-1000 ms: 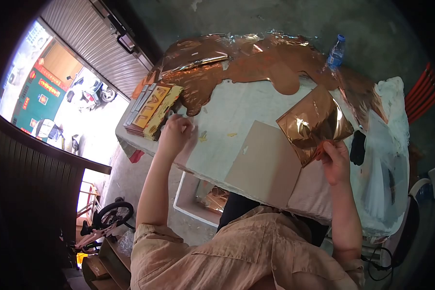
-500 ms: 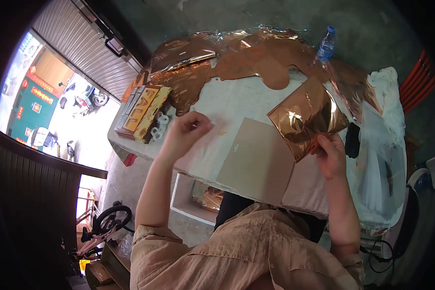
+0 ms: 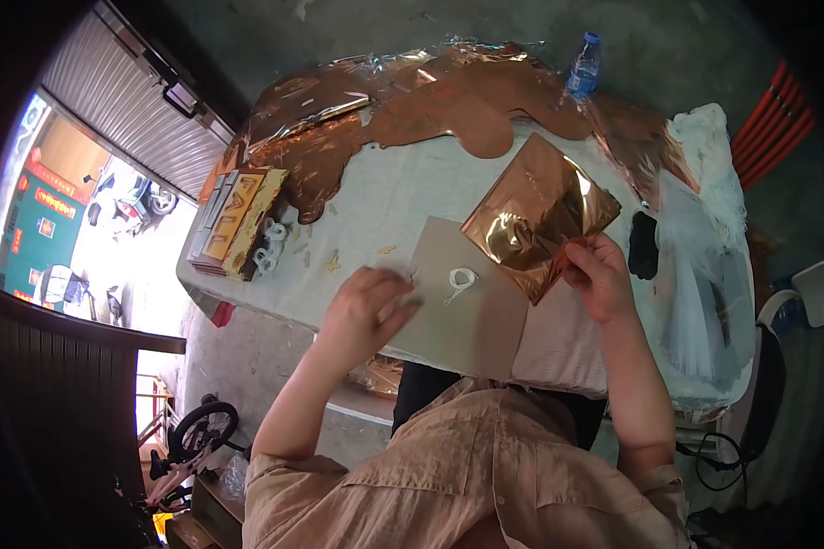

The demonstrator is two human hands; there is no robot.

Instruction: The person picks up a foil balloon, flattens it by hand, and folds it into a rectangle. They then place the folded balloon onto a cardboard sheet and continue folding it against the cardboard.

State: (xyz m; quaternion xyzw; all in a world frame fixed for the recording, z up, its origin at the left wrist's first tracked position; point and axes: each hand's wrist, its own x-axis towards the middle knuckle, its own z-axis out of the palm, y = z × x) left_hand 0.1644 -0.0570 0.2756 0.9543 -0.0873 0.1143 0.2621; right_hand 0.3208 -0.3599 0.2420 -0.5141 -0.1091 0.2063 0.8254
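Note:
My right hand (image 3: 600,276) pinches the lower right corner of a flat, shiny copper-gold foil packet (image 3: 540,206), held tilted above the table. A grey-brown cardboard sheet (image 3: 458,334) lies beneath it near the table's front edge. On that sheet rests a small coil of white ribbon (image 3: 463,282). My left hand (image 3: 368,309), slightly blurred, hovers at the sheet's left side with its fingers apart and nothing visible in them. Small yellowish scraps (image 3: 332,263) lie on the white table cover (image 3: 366,201) just beyond it.
Flat copper foil balloons (image 3: 439,114) spread along the far side, with a water bottle (image 3: 583,66) behind. At left are a stack of printed packs (image 3: 233,220) and more ribbon coils (image 3: 269,249). A black item (image 3: 643,245) and clear plastic bags (image 3: 691,293) lie right.
A white ribbon coil now lies on the cardboard. My left hand has moved right and toward me, its fingers opening from a pinch. The foil packet stays in my right hand.

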